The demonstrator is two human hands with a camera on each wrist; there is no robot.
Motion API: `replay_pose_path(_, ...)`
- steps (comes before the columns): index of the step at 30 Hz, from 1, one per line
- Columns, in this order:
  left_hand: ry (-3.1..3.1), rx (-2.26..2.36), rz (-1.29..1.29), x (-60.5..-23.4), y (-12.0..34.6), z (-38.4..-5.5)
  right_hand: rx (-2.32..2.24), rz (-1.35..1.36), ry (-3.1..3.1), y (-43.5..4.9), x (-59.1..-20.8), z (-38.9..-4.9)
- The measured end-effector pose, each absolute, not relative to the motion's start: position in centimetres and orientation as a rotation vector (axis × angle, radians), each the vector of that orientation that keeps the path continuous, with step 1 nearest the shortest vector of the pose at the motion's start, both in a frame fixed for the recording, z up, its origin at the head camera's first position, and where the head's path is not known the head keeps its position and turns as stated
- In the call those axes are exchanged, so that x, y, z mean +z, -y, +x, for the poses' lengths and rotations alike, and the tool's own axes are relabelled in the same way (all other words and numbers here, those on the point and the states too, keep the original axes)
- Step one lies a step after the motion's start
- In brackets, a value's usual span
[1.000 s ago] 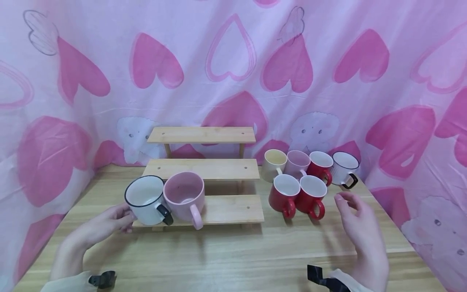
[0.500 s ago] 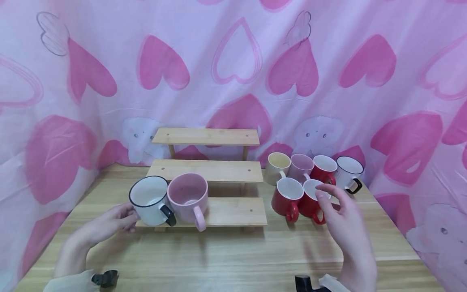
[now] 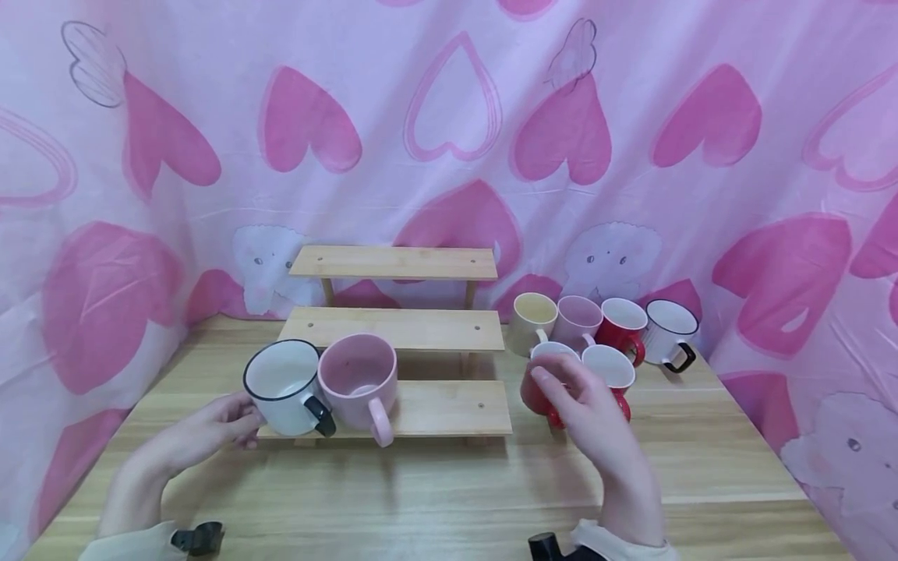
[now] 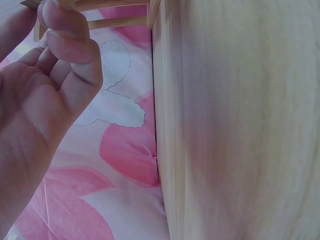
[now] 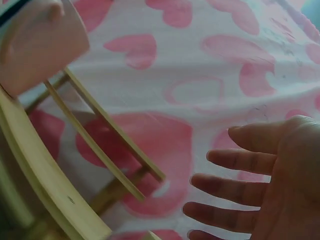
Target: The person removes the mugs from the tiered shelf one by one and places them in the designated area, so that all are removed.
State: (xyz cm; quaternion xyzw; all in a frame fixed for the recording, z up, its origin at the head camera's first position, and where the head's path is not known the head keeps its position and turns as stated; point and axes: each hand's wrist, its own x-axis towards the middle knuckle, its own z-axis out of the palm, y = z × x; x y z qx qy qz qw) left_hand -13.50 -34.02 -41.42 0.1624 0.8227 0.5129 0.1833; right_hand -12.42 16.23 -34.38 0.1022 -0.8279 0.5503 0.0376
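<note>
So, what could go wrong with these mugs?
The right hand, overlapping the front-left red mug in the head view, might knock it into the front-right red mug. On the bottom shelf, the handle of the pink mug juts past the front edge and could get snagged. The white mug beside it, near the left hand, might be nudged off the end.

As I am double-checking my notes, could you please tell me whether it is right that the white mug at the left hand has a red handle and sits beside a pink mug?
Not quite: the handle of the white mug at the left hand is black, not red, as the head view shows.
</note>
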Motion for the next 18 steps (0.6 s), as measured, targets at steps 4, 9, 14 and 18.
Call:
replay_pose_path(4, -2.314, 1.453, 0.482, -41.5, 34.0, -13.6, 1.697, 0.419, 2.562, -14.0, -34.7, -12.8)
replay_pose_path(9, -2.314, 1.458, 0.513, -41.6, 34.1, -13.7, 1.713, 0.527, 2.59, -11.5, -35.1, -12.9)
replay_pose_path(14, -2.31, 1.457, 0.51, -41.5, 34.1, -13.7, 1.749, 0.629, 2.608, -9.4, -35.2, -12.6)
replay_pose_path(18, -2.303, 1.449, 0.484, -41.5, 34.1, -13.6, 1.724, 0.741, 2.625, -7.7, -35.5, -12.4)
